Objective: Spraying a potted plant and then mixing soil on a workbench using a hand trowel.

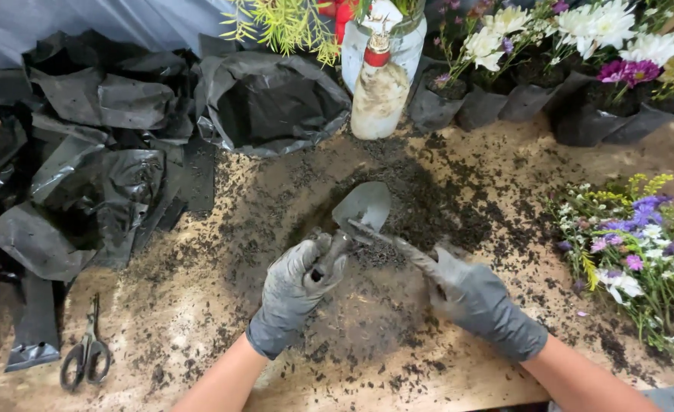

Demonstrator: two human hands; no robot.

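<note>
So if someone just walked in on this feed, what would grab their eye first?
Probably the two grey-gloved hands at centre: the left hand grips the handle of a small grey metal trowel, while the right hand touches its blade over a dark patch of loose soil on the wooden table. Next, the crumpled black plastic grow bags piled at left, and the loose bunch of purple, white and yellow flowers lying at right.

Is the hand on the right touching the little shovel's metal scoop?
Touching. The head view shows the right hand stretching a gloved fingertip onto the lower edge of the trowel blade, while the left hand grips its handle.
</note>
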